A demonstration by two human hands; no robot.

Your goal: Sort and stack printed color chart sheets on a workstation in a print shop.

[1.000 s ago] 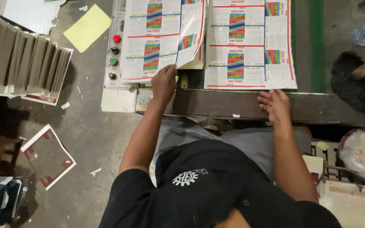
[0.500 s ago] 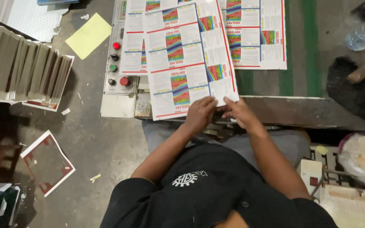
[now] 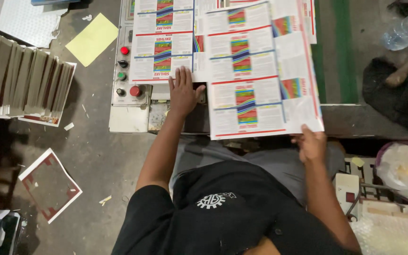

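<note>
1. Holding a large printed sheet [image 3: 260, 71], white with rainbow-striped panels and red border lines, over the machine table [image 3: 364, 118]. It reaches from my right hand's thumb away across the table, and its near edge hangs past the table's front.
2. Machine table: dark bed with a green strip [image 3: 343, 47] running away beyond my right hand.
3. Stacks of flat grey board [image 3: 20, 80], set on edge on the floor, well out past my left hand.
4. Control panel [image 3: 126, 71], pale metal, just outside my left hand, with red, green and black buttons down it. A second printed sheet [image 3: 161, 42] lies partly over the panel, beyond my left fingertips.
5. Yellow paper [image 3: 93, 38] on the floor, beyond the panel.
6. Red-edged offcut frame [image 3: 48, 184] on the floor, near my left elbow.
7. Clear bag [image 3: 404, 170], outside my right forearm.
8. Plastic bottle [image 3: 402, 28], far beyond my right hand.
9. My left hand [image 3: 182, 92]: flat, fingers spread, palm down at the near edge of the second sheet, its thumb side touching the large sheet's left edge.
10. My right hand [image 3: 310, 144]: pinching the large sheet's near right corner, thumb on top and fingers beneath.
</note>
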